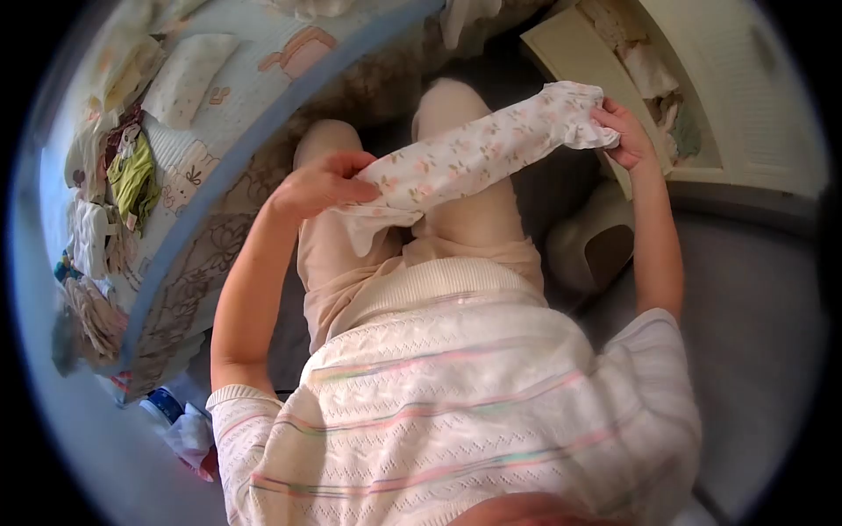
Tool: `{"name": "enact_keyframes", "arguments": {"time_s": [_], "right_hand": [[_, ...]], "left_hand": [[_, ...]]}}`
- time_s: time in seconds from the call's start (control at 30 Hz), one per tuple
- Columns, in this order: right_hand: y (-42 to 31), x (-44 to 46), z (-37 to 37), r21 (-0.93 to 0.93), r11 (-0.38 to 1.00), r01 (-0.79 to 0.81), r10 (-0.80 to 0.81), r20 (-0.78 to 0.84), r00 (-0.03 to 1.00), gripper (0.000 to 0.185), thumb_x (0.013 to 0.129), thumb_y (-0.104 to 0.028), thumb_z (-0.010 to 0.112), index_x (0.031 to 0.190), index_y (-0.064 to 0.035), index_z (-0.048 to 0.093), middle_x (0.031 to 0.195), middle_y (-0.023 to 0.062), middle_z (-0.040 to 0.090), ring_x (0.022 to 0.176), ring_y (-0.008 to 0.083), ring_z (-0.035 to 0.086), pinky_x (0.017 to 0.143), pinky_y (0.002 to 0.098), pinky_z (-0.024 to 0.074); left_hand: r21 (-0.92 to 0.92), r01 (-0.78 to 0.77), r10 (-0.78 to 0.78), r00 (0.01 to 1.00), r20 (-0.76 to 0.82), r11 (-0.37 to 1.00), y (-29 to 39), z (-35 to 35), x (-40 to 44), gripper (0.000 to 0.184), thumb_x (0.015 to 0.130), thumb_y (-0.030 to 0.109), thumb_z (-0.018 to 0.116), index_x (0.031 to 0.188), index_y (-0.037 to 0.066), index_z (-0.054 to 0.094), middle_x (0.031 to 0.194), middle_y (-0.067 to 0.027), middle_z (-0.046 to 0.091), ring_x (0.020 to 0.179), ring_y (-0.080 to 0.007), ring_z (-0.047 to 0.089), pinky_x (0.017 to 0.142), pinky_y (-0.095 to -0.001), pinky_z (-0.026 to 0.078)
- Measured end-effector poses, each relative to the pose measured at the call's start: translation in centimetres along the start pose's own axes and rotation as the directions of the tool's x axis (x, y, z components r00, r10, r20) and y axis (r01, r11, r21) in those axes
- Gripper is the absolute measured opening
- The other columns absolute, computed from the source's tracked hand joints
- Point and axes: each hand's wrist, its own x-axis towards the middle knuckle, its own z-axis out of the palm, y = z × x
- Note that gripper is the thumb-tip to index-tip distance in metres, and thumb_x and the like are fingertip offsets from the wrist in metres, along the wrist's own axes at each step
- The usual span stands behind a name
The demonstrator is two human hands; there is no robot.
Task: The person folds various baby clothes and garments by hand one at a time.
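A white cloth with a pink floral print [474, 161] stretches between my two hands above my lap. My left hand [323, 184] grips its lower end, thumb on top, near a loose white flap that hangs over my thigh. At the upper right, my right hand [624, 133] pinches the gathered, ruffled end of the cloth. The cloth looks long and narrow, folded or bunched along its length.
On the left is a bed with a blue edge [289, 101], holding a small white pillow [190, 79], a green garment [134, 182] and other clothes. An open drawer [570, 61] with clothes stands at the upper right. Bags lie on the floor at the lower left.
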Motion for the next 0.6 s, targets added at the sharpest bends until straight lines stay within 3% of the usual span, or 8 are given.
{"name": "enact_keyframes", "arguments": {"time_s": [0.1,0.17,0.2,0.27,0.37,0.43,0.47,0.6], "right_hand": [[0.8,-1.4,0.9,0.093,0.988,0.119,-0.122,0.019,0.992,0.034,0.084,-0.007,0.057,0.117,-0.0029,0.050,0.106,0.0086,0.059,0.091,0.0165,0.059,0.079,0.0277,0.0493],[2.2,-1.2,0.9,0.136,0.984,0.118,-0.115,-0.028,0.993,0.032,0.082,-0.005,0.058,0.113,-0.0012,0.052,0.103,0.0079,0.059,0.089,0.0160,0.059,0.078,0.0273,0.0494],[2.9,-1.0,0.6,0.150,0.981,0.121,-0.114,-0.052,0.992,0.030,0.081,-0.004,0.058,0.111,-0.0004,0.052,0.102,0.0075,0.059,0.088,0.0157,0.060,0.078,0.0271,0.0495],[6.0,0.9,-0.1,0.091,0.996,0.018,-0.011,-0.074,0.997,0.031,0.081,-0.003,0.058,0.111,-0.0004,0.053,0.101,0.0074,0.060,0.088,0.0159,0.060,0.077,0.0279,0.0495],[9.5,2.9,-0.8,0.095,0.991,-0.093,0.103,-0.114,0.988,0.031,0.079,-0.002,0.058,0.110,-0.0004,0.053,0.099,0.0073,0.060,0.085,0.0159,0.059,0.077,0.0284,0.0487],[10.5,3.5,-0.4,0.135,0.989,-0.068,0.083,-0.112,0.990,0.034,0.079,-0.002,0.059,0.112,0.0001,0.052,0.098,0.0070,0.060,0.084,0.0154,0.059,0.076,0.0277,0.0481],[10.6,3.5,-0.1,0.054,0.997,-0.051,0.059,-0.158,0.986,0.034,0.079,-0.004,0.060,0.112,0.0004,0.053,0.098,0.0069,0.060,0.084,0.0151,0.058,0.075,0.0273,0.0478],[10.4,2.0,1.9,-0.368,0.929,-0.048,-0.077,-0.318,0.945,0.034,0.081,-0.012,0.061,0.113,-0.0032,0.054,0.100,0.0038,0.061,0.089,0.0123,0.058,0.071,0.0247,0.0447]], "left_hand": [[0.053,0.032,-0.030,0.999,-0.023,0.998,1.1,-0.7,-1.0,0.033,0.074,0.006,0.062,0.105,-0.003,0.059,0.092,-0.0045,0.063,0.082,-0.0101,0.058,0.074,-0.0238,0.046],[0.075,0.051,-0.052,0.999,0.002,0.996,0.7,-1.0,-0.9,0.034,0.073,0.005,0.062,0.105,-0.003,0.059,0.091,-0.0055,0.064,0.082,-0.0123,0.059,0.074,-0.0252,0.047],[0.293,0.080,-0.071,0.997,-0.039,0.953,0.4,-1.0,-0.2,0.036,0.071,0.006,0.063,0.106,-0.002,0.059,0.091,-0.0067,0.064,0.083,-0.0140,0.059,0.074,-0.0260,0.047],[0.679,0.150,-0.082,0.988,-0.132,0.718,-0.2,-1.4,1.9,0.039,0.069,0.007,0.065,0.107,-0.001,0.059,0.089,-0.0090,0.065,0.084,-0.0175,0.060,0.074,-0.0276,0.047],[0.781,0.027,0.095,0.989,-0.110,0.624,0.3,0.1,4.6,0.047,0.064,0.014,0.070,0.108,0.001,0.058,0.091,-0.0124,0.064,0.083,-0.0217,0.061,0.074,-0.0295,0.048],[0.645,-0.078,0.214,0.967,-0.135,0.760,0.5,1.0,6.7,0.048,0.063,0.019,0.072,0.105,0.001,0.059,0.091,-0.0127,0.064,0.082,-0.0215,0.060,0.073,-0.0297,0.047],[0.566,-0.138,0.271,0.950,-0.157,0.813,0.7,1.5,7.7,0.048,0.063,0.022,0.073,0.104,0.000,0.060,0.091,-0.0129,0.064,0.082,-0.0215,0.060,0.073,-0.0298,0.047],[0.673,-0.038,0.331,0.890,-0.313,0.739,1.6,3.7,9.8,0.041,0.062,0.026,0.074,0.092,0.000,0.061,0.080,-0.0097,0.063,0.076,-0.0209,0.060,0.071,-0.0300,0.047]]}}
